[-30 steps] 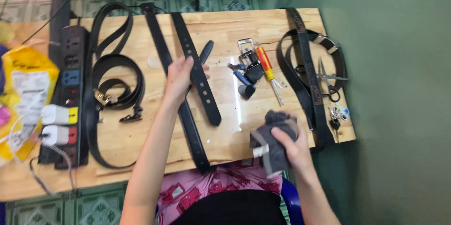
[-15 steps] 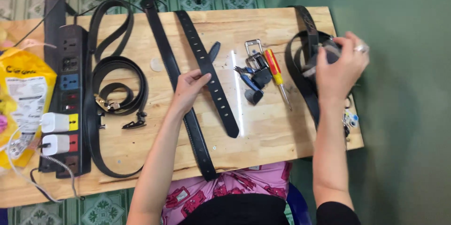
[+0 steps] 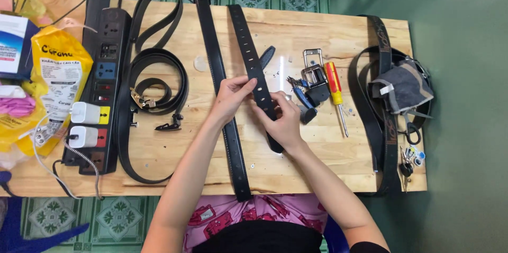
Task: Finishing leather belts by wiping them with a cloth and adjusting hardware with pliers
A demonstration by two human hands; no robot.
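Note:
A black belt strap with a row of punched holes [image 3: 247, 47] lies lengthwise on the wooden table [image 3: 296, 31]. My left hand [image 3: 228, 97] pinches it near its middle. My right hand [image 3: 283, 118] grips the same strap a little lower, close to its rounded end. A second plain black strap [image 3: 218, 78] runs parallel just to the left and passes under my left wrist. Just right of my hands lie a metal buckle [image 3: 313, 68], small pliers [image 3: 299, 92] and a red and yellow screwdriver [image 3: 334, 86].
A grey cloth [image 3: 405, 86] rests on coiled black belts [image 3: 378, 126] at the right edge, with scissors [image 3: 410, 131] below it. More looped belts [image 3: 159, 81] and a black power strip [image 3: 100, 84] with two white chargers lie at the left, beside a yellow bag [image 3: 53, 73].
My right hand put the grey cloth down on the belts at the right edge and came back to the holed strap. My left hand stayed on the strap.

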